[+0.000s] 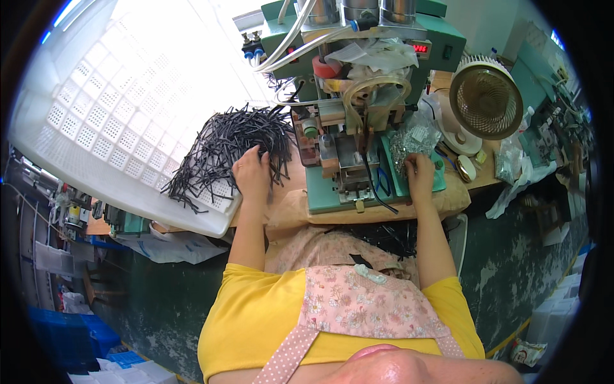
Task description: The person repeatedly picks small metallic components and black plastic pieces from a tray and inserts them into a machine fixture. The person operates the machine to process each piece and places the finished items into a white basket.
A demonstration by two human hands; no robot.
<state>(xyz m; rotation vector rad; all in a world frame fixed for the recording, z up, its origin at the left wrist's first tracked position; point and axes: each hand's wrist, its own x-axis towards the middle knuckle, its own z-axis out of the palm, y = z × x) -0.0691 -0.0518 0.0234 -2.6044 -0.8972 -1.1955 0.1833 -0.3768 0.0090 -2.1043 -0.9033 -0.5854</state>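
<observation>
A tangled pile of thin black strips (246,131) lies at the left, partly on the corner of a white perforated tray (217,211). My left hand (252,174) is at the pile's near side, fingers curled together on a black strip among the others. My right hand (420,178) is closed in a pinch beside a clear bag of small shiny metal parts (409,141); what its fingertips hold is too small to tell. Between my hands stands a green bench machine (332,198). One black strip (377,189) hangs from its middle toward the front edge.
Blue-handled pliers (382,182) lie by the machine's fixture. A small round fan (486,99) stands at the back right, with a round metal tin (465,168) nearer. White air hoses (300,45) run over the machine. More black strips (377,238) lie below the bench edge.
</observation>
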